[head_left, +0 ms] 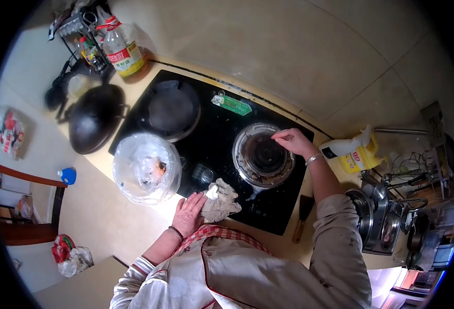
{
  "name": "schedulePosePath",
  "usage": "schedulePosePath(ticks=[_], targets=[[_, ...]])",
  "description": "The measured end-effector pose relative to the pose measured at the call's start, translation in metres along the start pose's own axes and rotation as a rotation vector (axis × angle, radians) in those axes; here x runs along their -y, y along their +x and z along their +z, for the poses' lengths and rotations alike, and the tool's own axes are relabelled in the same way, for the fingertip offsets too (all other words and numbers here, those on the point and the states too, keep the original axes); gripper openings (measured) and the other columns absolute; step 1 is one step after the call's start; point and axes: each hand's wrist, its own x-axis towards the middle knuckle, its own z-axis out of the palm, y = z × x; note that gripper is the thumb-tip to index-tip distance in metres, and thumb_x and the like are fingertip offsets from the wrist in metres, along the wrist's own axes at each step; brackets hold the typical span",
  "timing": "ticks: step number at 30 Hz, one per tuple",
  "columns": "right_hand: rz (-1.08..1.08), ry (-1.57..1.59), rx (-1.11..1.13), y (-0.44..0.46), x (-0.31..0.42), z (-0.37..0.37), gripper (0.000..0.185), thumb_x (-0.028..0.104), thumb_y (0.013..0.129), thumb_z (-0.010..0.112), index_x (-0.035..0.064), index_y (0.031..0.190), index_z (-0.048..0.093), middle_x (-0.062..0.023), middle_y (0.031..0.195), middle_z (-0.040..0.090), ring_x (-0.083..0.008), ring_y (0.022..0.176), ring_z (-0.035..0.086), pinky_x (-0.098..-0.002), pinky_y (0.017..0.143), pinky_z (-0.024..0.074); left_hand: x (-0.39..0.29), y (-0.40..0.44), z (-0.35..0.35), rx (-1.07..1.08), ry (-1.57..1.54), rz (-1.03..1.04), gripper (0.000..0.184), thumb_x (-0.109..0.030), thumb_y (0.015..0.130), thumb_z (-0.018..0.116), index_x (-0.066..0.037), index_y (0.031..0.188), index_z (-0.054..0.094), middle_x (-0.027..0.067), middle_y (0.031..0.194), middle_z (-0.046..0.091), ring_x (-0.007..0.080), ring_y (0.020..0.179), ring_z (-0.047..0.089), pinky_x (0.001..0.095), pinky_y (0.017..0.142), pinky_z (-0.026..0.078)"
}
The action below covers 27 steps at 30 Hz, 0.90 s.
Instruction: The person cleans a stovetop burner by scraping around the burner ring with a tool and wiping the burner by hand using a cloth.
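In the head view, the grimy round burner (264, 154) sits toward the right of the black cooktop (214, 141), and the work seems to centre on it. The right hand (295, 141) reaches over its far right edge with the fingers drawn together and bent downward; whether they pinch something small or only press the surface, I cannot tell. The left hand (188, 212) lies with its fingers extended close by the crumpled grey cloth (220, 201) at the cooktop's near edge, gripping nothing that shows. To do this well, I would work in short, firm strokes that follow the ring round, since brown residue shows along it. The left hand is well placed to steady the burner should it shift, or to bring in the cloth for loosened bits. The plastic-lined bowl (125, 172) stands to the left, so scraps could go there rather than across the glass. For stubborn crust, a wooden-handled spatula (302, 219) lies on the tabletop (281, 247) just beside the cooktop; light pressure would spare the surface
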Motion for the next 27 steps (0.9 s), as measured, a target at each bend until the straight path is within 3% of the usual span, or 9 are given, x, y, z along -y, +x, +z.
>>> schedulePosePath(ticks=[3, 5, 10, 12, 18, 22, 24, 25, 27], targets=[[-0.049, -0.131, 0.02, -0.001, 0.001, 0.004, 0.019, 0.016, 0.085, 0.064, 0.0025, 0.095, 0.07, -0.0157, 0.092, 0.07, -0.0211, 0.082, 0.068, -0.0301, 0.076, 0.0513, 0.0, 0.0, -0.001, 0.005, -0.002, -0.004, 0.075, -0.018, 0.075, 0.068, -0.016, 0.141, 0.033, 0.005, 0.148, 0.031, 0.0239, 0.138, 0.026, 0.0477, 0.11, 0.022], [-0.095, -0.155, -0.147, -0.005, -0.002, 0.009, 0.019, 0.017, 0.085, 0.063, 0.0022, 0.095, 0.069, -0.0182, 0.089, 0.068, -0.0261, 0.081, 0.068, -0.0314, 0.074, 0.0515, 0.0, 0.001, -0.001, 0.009, -0.009, -0.004, 0.075, -0.018, 0.074, 0.068, -0.016, 0.141, 0.033, 0.0052, 0.148, 0.031, 0.024, 0.138, 0.027, 0.0477, 0.11, 0.022], [-0.149, -0.202, -0.318, -0.026, -0.013, 0.034, 0.016, 0.012, 0.087, 0.059, 0.0006, 0.093, 0.068, -0.018, 0.088, 0.068, -0.025, 0.081, 0.068, -0.0303, 0.072, 0.0518, -0.001, 0.001, -0.001, -0.016, -0.011, 0.003, 0.076, -0.017, 0.073, 0.068, -0.015, 0.141, 0.034, 0.0054, 0.147, 0.033, 0.0245, 0.137, 0.028, 0.0474, 0.11, 0.023], [-0.056, -0.062, -0.423, -0.035, -0.015, 0.04, 0.016, 0.012, 0.087, 0.059, 0.0008, 0.094, 0.068, -0.0193, 0.087, 0.067, -0.0269, 0.079, 0.068, -0.0296, 0.07, 0.0517, -0.001, 0.001, -0.001, -0.016, -0.012, 0.002, 0.076, -0.017, 0.073, 0.068, -0.016, 0.141, 0.034, 0.0053, 0.147, 0.033, 0.0242, 0.137, 0.028, 0.0472, 0.11, 0.023], [0.001, -0.162, -0.557, -0.056, -0.006, 0.059, 0.017, 0.013, 0.087, 0.058, -0.0001, 0.093, 0.067, -0.0211, 0.084, 0.066, -0.0274, 0.076, 0.068, -0.0307, 0.067, 0.0512, -0.001, 0.0, -0.001, -0.016, -0.013, -0.005, 0.076, -0.017, 0.074, 0.068, -0.016, 0.142, 0.033, 0.0047, 0.148, 0.032, 0.0234, 0.138, 0.028, 0.0469, 0.111, 0.022], [0.249, -0.282, -0.62, -0.061, -0.01, 0.079, 0.018, 0.015, 0.085, 0.057, 0.0004, 0.091, 0.067, -0.0198, 0.074, 0.064, -0.0287, 0.07, 0.065, -0.0338, 0.065, 0.0491, -0.001, -0.001, -0.001, -0.016, -0.024, 0.0, 0.077, -0.017, 0.075, 0.067, -0.016, 0.142, 0.032, 0.0046, 0.148, 0.031, 0.0233, 0.138, 0.027, 0.0469, 0.111, 0.021], [0.274, -0.126, -0.75, -0.065, -0.009, 0.088, 0.019, 0.014, 0.084, 0.058, -0.0009, 0.09, 0.067, -0.0159, 0.069, 0.062, -0.0245, 0.067, 0.063, -0.0344, 0.065, 0.0481, -0.002, 0.0, -0.001, -0.022, -0.026, -0.005, 0.076, -0.017, 0.075, 0.067, -0.016, 0.142, 0.032, 0.0047, 0.148, 0.031, 0.0234, 0.138, 0.027, 0.0469, 0.111, 0.021], [0.229, -0.027, -0.76, -0.071, -0.009, 0.091, 0.019, 0.015, 0.087, 0.057, 0.0008, 0.092, 0.068, -0.0174, 0.075, 0.065, -0.0278, 0.072, 0.065, -0.0329, 0.067, 0.05, -0.003, -0.002, -0.002, -0.016, -0.025, -0.009, 0.076, -0.017, 0.075, 0.067, -0.016, 0.142, 0.032, 0.0047, 0.148, 0.031, 0.0234, 0.138, 0.027, 0.0469, 0.111, 0.021], [0.155, 0.074, -0.736, -0.087, -0.008, 0.092, 0.019, 0.015, 0.088, 0.058, 0.0007, 0.096, 0.067, -0.0161, 0.079, 0.067, -0.0247, 0.072, 0.066, -0.0316, 0.068, 0.0501, -0.002, -0.003, -0.004, -0.015, -0.027, -0.004, 0.076, -0.017, 0.075, 0.067, -0.016, 0.142, 0.032, 0.0049, 0.148, 0.031, 0.0235, 0.138, 0.027, 0.0471, 0.111, 0.021]])
